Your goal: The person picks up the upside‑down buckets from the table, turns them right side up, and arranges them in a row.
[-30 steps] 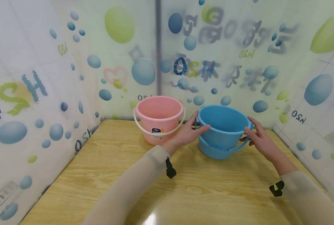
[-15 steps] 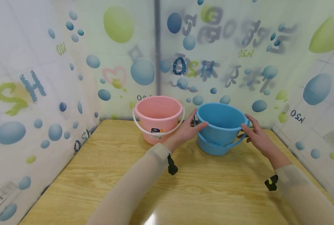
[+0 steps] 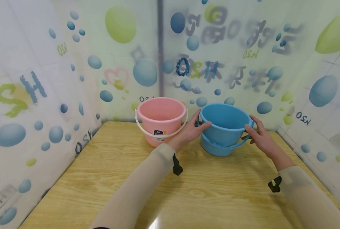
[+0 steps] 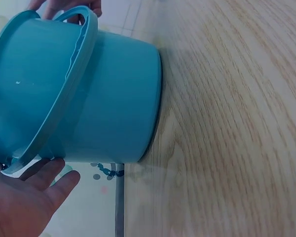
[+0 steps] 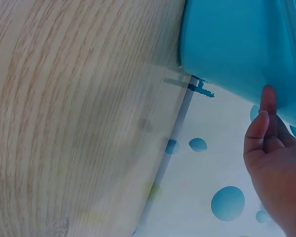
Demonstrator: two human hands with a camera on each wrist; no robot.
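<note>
A blue bucket stands upright on the table, right of the middle in the head view. Its blue handle hangs down across the front. My left hand holds the left side of the rim, thumb toward the front. On the opposite side, my right hand grips the rim near the handle's end, thumb on top and fingers below. The left wrist view has the bucket's base right at the tabletop, with fingers of my left hand against its wall. In the right wrist view, fingertips of my right hand touch the bucket wall.
Just left of the blue bucket stands a pink bucket with a white handle and a label; my left forearm passes in front of it. Printed curtains enclose the wooden table at the back and both sides.
Both hands have shifted the blue bucket a little away from me, toward the back curtain, and slightly left. Most of this came in the first half second. The pink bucket stays put.
</note>
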